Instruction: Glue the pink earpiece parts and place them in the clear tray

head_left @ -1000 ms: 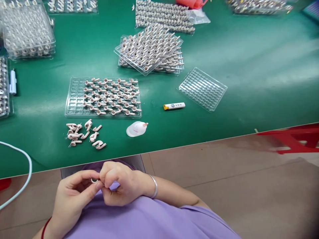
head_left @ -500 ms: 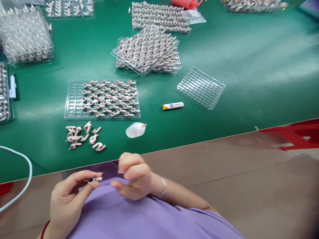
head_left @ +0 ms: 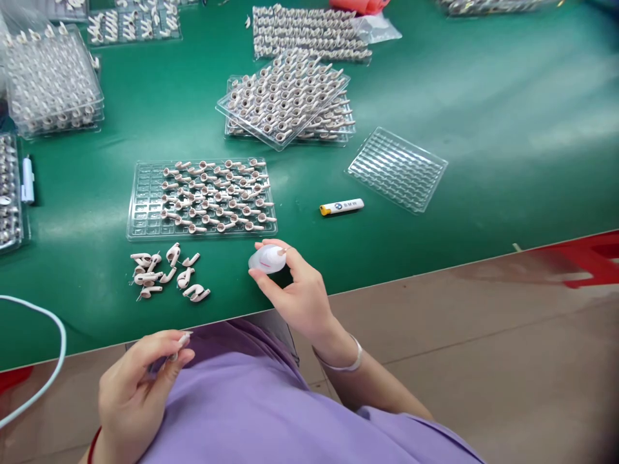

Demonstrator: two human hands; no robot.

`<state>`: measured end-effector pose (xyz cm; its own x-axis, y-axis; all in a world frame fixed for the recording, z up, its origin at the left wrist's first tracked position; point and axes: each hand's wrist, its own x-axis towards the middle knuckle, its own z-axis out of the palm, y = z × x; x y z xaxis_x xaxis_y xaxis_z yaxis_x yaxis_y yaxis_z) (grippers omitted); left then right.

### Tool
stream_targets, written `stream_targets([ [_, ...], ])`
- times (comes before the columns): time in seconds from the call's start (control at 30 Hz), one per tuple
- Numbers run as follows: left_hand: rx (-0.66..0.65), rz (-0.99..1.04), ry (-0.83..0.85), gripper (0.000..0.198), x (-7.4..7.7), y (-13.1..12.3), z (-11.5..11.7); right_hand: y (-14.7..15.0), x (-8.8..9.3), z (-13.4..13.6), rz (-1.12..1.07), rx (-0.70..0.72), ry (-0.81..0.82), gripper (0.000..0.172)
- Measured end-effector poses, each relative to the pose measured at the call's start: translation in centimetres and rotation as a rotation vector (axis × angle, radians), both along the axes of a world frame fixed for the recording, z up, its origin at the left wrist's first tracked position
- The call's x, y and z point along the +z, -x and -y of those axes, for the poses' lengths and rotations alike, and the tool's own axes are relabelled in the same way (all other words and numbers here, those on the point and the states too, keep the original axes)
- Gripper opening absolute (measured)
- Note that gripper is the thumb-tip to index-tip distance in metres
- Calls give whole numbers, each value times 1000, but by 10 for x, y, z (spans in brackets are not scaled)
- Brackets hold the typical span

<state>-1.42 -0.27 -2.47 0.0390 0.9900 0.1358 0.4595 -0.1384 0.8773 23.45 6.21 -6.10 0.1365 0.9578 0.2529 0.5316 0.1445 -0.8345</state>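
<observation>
Between the thumb and fingertips of my left hand (head_left: 140, 386) is a white earbud shell (head_left: 181, 346), held in front of my lap. My right hand (head_left: 304, 290) is over the table's near edge, its thumb and fingers around a small translucent squeeze bottle (head_left: 265, 259) with a narrow tip pointing right. Left of the bottle lies a loose pile of earbud shells (head_left: 149, 277), some with thin wires. Behind them a clear plastic tray (head_left: 145, 206) carries rows of similar shells, and its left columns hold none.
A white lighter (head_left: 345, 206) and a bare clear tray (head_left: 399, 169) lie to the right. Stacked filled trays (head_left: 285, 96) stand farther back, with another stack (head_left: 51, 84) at left. A white cable (head_left: 58, 335) loops along the left edge. A white pen-like object (head_left: 28, 180) lies nearby.
My right hand has moved forward from above my lap to the squeeze bottle and closed around it. My left hand stays low and has turned the earbud shell slightly.
</observation>
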Motion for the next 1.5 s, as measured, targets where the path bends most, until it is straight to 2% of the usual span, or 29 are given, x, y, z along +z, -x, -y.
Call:
stream_targets([
  [0.07,-28,-88,-35,27,-1,3,0,5,2,2,-71,51,-47,33],
  [0.13,-32,-123,-50,28,-2,4,0,11,6,7,-186,194,-60,36],
  [0.27,-24,-10,-49,26,0,3,-3,24,15,19,-329,497,38,47],
  [0.4,-34,113,89,18,7,1,-5,32,16,25,-409,581,127,53],
  [0.47,33,169,182,9,10,1,-5,34,13,27,-479,597,125,50],
  [0.57,178,316,321,6,9,0,-4,35,6,30,-536,585,93,47],
  [0.7,305,419,468,24,1,3,-5,34,0,33,-501,509,68,47],
  [0.8,316,380,519,31,-5,8,-6,33,0,31,-447,477,-8,43],
  [0.93,312,293,508,25,-8,13,-9,32,6,28,-353,483,-64,43],
  [1.23,372,363,633,28,-5,14,-15,31,7,29,-271,508,-72,45],
  [1.37,384,367,644,27,-4,13,-14,31,5,31,-284,472,-20,49],
  [1.5,337,384,659,22,0,13,-12,34,10,27,-452,396,213,46],
])
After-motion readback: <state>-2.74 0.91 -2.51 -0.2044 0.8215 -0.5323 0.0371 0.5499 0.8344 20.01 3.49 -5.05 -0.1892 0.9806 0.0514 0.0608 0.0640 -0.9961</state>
